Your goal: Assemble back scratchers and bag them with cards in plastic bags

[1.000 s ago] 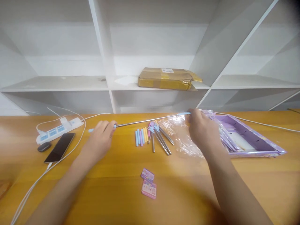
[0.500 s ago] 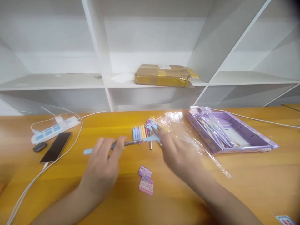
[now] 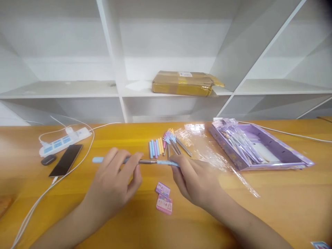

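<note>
Between my hands, level across the desk, is a slim blue back scratcher [image 3: 149, 162] with a metal middle section. Its right end is hidden in my right hand [image 3: 193, 178], which pinches the flat pale-blue part. My left hand [image 3: 115, 180] is closed around the blue handle, whose rounded tip sticks out on the left. Just beyond lie several small hand-ended metal rods [image 3: 176, 147] in blue, purple and yellow. Beside them is a row of pastel tubes [image 3: 156, 148]. Two small pink-purple cards [image 3: 164, 204] lie overlapping below, nearer me.
Clear plastic wrappers [image 3: 215, 157] spread to the right, by a purple tray [image 3: 275, 167] of packaged brushes [image 3: 241, 143]. On the left are a power strip [image 3: 64, 141], a phone [image 3: 66, 160], a black case [image 3: 48, 159] and white cables. A cardboard box [image 3: 185, 83] sits on the shelf.
The back scratcher has turned from slightly tilted to nearly level. My right hand has lowered, uncovering more of the rods on the desk. Both hands keep their hold.
</note>
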`<state>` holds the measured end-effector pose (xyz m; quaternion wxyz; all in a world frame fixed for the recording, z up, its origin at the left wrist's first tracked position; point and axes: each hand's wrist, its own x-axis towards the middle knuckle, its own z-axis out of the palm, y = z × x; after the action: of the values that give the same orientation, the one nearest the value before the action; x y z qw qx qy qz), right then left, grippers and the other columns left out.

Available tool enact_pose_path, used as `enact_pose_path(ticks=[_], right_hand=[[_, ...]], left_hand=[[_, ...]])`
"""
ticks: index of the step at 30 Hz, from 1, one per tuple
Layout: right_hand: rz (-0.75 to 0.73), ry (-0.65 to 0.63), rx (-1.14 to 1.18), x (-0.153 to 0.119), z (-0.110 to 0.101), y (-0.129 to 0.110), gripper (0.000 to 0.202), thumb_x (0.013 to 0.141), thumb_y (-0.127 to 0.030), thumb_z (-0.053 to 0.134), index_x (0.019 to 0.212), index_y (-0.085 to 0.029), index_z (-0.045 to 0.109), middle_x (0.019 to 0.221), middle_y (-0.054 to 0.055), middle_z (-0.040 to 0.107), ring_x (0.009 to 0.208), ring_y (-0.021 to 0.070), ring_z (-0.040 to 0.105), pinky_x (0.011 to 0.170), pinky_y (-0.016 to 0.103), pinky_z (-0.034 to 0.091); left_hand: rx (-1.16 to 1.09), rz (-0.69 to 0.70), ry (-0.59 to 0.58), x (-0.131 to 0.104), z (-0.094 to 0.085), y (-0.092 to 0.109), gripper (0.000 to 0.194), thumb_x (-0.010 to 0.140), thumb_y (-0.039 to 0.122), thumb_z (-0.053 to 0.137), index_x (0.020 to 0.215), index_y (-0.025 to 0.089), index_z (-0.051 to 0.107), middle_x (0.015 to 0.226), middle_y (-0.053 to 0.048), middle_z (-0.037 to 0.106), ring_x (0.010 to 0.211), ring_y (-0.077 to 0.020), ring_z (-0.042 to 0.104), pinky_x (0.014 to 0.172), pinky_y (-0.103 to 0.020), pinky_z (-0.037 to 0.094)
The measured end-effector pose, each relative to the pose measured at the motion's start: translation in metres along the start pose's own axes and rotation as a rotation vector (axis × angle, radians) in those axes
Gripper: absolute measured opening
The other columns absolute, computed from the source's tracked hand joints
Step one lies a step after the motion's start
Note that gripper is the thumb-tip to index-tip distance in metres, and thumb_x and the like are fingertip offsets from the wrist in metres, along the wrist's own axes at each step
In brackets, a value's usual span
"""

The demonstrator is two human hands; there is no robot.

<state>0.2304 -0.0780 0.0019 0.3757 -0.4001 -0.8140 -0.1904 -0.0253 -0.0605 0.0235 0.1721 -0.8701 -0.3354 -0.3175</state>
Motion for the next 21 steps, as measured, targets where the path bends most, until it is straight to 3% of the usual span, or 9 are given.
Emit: enact_pose_path(ticks=[10, 21], right_hand=[[0.006, -0.117, 0.050, -0.001, 0.016, 0.007, 0.020, 0.111, -0.018, 0.042, 0.105, -0.015, 0.061, 0.074, 0.001, 0.067, 0.054, 0.0117, 0.054, 0.054, 0.028, 0.031], [-0.017, -0.177, 0.044, 0.001, 0.016, 0.007, 0.033, 0.117, -0.028, 0.038, 0.094, -0.018, 0.060, 0.069, -0.001, 0.062, 0.052, 0.0125, 0.048, 0.052, 0.030, 0.027]], left_hand=[[0.137, -0.099, -0.022, -0.002, 0.004, 0.003, 0.011, 0.093, 0.010, 0.060, 0.099, 0.015, 0.067, 0.079, -0.005, 0.062, 0.075, -0.0232, 0.052, 0.070, -0.039, 0.046], [0.166, -0.086, -0.034, -0.001, 0.009, 0.001, 0.009, 0.091, 0.012, 0.059, 0.094, 0.019, 0.063, 0.076, -0.003, 0.063, 0.073, -0.0221, 0.055, 0.065, -0.037, 0.043]])
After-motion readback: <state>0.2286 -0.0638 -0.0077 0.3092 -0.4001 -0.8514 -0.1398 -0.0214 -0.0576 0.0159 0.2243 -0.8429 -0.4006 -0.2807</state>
